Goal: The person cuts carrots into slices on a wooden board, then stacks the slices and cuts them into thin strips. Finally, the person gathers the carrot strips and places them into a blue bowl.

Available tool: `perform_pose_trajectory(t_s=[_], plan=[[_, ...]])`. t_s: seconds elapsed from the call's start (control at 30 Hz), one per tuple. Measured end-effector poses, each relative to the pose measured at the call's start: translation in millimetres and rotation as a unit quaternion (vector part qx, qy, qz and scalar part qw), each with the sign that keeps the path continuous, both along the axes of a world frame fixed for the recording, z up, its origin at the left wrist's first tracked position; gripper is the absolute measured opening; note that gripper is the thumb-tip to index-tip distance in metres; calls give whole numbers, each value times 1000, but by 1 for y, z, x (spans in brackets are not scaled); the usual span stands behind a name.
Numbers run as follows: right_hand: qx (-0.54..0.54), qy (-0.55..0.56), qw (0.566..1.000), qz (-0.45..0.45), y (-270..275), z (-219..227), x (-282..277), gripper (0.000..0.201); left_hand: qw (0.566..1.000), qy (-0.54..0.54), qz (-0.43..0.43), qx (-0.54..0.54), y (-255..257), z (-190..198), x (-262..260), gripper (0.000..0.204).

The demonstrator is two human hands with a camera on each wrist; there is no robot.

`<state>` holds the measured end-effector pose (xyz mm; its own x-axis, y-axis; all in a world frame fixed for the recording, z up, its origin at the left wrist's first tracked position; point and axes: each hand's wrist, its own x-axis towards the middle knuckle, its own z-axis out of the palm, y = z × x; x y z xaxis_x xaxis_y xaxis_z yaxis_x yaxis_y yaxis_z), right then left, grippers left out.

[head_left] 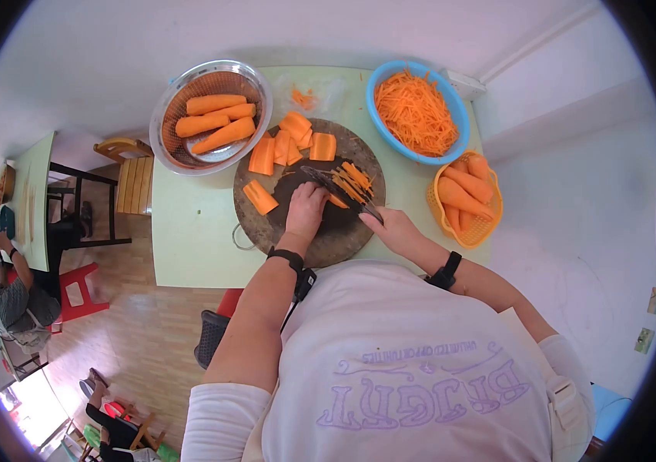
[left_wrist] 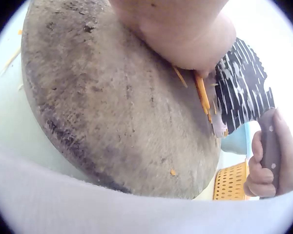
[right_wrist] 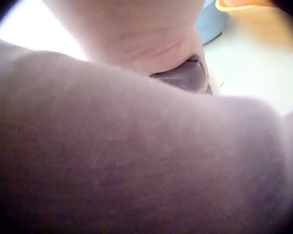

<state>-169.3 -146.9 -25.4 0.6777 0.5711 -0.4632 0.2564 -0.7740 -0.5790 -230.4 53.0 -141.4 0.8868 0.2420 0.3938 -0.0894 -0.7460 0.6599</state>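
A round wooden cutting board (head_left: 266, 223) lies on the pale green table (head_left: 189, 231). My left hand (head_left: 305, 208) holds thin carrot slices (left_wrist: 202, 92) down on the board with bent fingers. My right hand (head_left: 393, 227) grips the handle (left_wrist: 269, 141) of a dark cleaver (head_left: 336, 189), whose blade (left_wrist: 241, 87) stands right against the left fingers. A small heap of carrot strips (head_left: 356, 179) lies beyond the blade. Several carrot chunks (head_left: 282, 146) sit at the board's far side, with one (head_left: 260, 196) to the left. In the right wrist view a shirt hides most; only the hand (right_wrist: 136, 34) and handle (right_wrist: 183, 75) show.
A metal colander (head_left: 170, 100) with whole peeled carrots stands at the far left. A blue bowl (head_left: 386, 77) of shredded carrot sits far right, and an orange basket (head_left: 482, 227) of carrots lies to the right of the board. Chairs and seated people are on the left.
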Motion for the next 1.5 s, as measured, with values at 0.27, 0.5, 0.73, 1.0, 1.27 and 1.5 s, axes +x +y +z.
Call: perform_pose_trajectory(t_s=[0.27,0.5,0.73,1.0,1.27,1.5], plan=[[0,-13,1000,20,0,1,1,50,1000,0,-3,0,0,-1,1,8],[-54,11,998,20,7,-1,4,51,1000,8,-8,-2,1,-1,-1,7],[-4,66,995,-76,-3,-23,6,54,1000,-10,2,-13,0,-5,1,9],[10,-7,1000,-8,-4,-6,-3,55,1000,-13,7,-11,-1,-8,2,9],[11,-2,1000,-9,-5,-10,-4,55,1000,0,8,-8,1,-2,0,8],[-19,3,1000,2,0,-1,-3,53,1000,7,11,-5,0,-3,1,8]])
